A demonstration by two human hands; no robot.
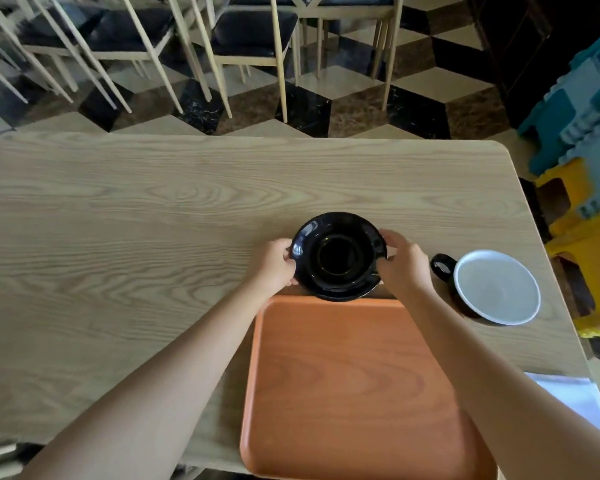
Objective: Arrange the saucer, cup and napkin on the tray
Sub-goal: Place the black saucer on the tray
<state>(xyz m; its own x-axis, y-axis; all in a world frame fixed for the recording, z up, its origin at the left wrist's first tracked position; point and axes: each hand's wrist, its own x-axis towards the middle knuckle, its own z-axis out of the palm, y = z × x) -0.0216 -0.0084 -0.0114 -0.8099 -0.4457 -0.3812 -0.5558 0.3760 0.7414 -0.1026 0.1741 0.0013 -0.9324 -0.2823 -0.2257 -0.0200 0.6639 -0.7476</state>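
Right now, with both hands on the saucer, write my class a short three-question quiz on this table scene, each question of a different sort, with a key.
1. True or false: the black saucer already lies flat inside the orange tray.
2. Which hand is nearer the cup? A) left hand B) right hand
3. Fill in: the napkin lies to the tray's ____ side.

Key: 1. False; it is held at the tray's far edge. 2. B. 3. Right.

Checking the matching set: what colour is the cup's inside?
White inside the cup, black outside; clearest in the head view.
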